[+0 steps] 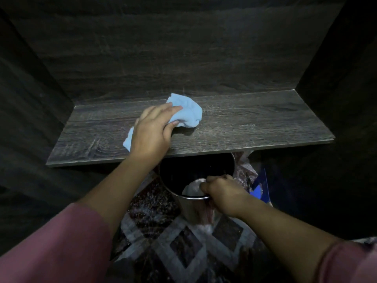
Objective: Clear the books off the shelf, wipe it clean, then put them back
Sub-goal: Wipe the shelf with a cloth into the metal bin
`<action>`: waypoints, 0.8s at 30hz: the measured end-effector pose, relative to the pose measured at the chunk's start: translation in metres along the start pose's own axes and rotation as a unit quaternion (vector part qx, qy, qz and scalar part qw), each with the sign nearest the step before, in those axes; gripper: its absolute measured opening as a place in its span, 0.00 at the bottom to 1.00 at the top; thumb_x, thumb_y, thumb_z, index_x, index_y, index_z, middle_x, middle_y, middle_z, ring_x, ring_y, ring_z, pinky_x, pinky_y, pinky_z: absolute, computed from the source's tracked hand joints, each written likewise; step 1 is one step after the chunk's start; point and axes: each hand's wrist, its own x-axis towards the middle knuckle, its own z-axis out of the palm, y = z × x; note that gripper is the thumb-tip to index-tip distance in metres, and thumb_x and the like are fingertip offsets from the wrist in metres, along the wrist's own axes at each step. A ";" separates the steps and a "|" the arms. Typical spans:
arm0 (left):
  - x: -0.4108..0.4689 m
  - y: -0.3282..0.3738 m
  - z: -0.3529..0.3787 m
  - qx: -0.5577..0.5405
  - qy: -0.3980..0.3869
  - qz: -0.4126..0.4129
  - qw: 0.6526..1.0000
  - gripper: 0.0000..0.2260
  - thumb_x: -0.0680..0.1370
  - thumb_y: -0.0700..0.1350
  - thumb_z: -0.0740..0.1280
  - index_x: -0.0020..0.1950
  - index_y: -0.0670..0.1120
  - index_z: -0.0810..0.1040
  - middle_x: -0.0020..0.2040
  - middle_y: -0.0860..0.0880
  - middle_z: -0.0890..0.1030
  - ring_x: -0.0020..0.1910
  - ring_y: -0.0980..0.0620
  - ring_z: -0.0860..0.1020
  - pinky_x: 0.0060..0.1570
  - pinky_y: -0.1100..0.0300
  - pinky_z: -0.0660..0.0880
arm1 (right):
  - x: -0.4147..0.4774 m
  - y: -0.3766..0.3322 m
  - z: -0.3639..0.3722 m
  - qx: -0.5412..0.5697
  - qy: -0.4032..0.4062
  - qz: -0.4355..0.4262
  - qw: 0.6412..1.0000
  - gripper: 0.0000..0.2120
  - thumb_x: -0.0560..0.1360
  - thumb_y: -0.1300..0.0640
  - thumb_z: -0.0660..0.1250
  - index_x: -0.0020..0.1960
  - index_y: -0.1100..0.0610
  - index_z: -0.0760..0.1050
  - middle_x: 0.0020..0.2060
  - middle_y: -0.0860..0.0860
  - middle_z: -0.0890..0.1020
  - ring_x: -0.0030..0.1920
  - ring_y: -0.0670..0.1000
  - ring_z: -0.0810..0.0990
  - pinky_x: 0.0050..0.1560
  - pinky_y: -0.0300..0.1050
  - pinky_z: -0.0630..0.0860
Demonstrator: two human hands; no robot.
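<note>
A dark wood-grain shelf (pixel 255 123) spans the middle of the head view, with no books on it. A light blue cloth (pixel 187 113) lies crumpled on the shelf left of centre. My left hand (pixel 153 129) lies on the cloth, fingers over it and thumb curled against its front edge. Below the shelf's front edge, my right hand (pixel 222 193) grips the near rim of a metal bucket (pixel 191 209), fingers curled over the rim. The bucket's far part is hidden under the shelf.
Dark wood panels close in the shelf at the back (pixel 183 48), left and right. Below lies a patterned floor (pixel 183 242) with grey diamond bands. A blue object (pixel 259 190) sits to the right of the bucket in the dark.
</note>
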 end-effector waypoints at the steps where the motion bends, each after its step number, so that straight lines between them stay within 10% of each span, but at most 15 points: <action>1: 0.001 -0.002 0.005 0.008 0.004 0.007 1.000 0.15 0.78 0.46 0.62 0.64 0.50 0.79 0.64 0.48 0.78 0.62 0.45 0.74 0.62 0.47 0.69 | 0.003 0.001 0.005 0.004 0.004 0.005 1.000 0.12 0.75 0.60 0.61 0.58 0.53 0.74 0.55 0.53 0.74 0.59 0.58 0.75 0.58 0.48 0.64; 16: 0.006 -0.007 0.021 -0.011 -0.081 -0.064 0.995 0.20 0.78 0.52 0.66 0.69 0.49 0.73 0.64 0.48 0.75 0.64 0.49 0.71 0.62 0.59 0.64 | 0.008 0.013 0.059 0.037 -0.129 0.035 0.990 0.14 0.78 0.64 0.57 0.61 0.57 0.73 0.59 0.57 0.73 0.61 0.60 0.73 0.57 0.50 0.69; 24: -0.002 -0.002 -0.003 0.094 -0.106 -0.090 0.986 0.28 0.73 0.55 0.69 0.70 0.49 0.68 0.65 0.48 0.72 0.65 0.45 0.67 0.66 0.48 0.64 | 0.010 0.000 0.016 -0.041 -0.177 0.060 0.982 0.27 0.73 0.43 0.69 0.68 0.52 0.70 0.64 0.56 0.69 0.66 0.59 0.66 0.63 0.56 0.67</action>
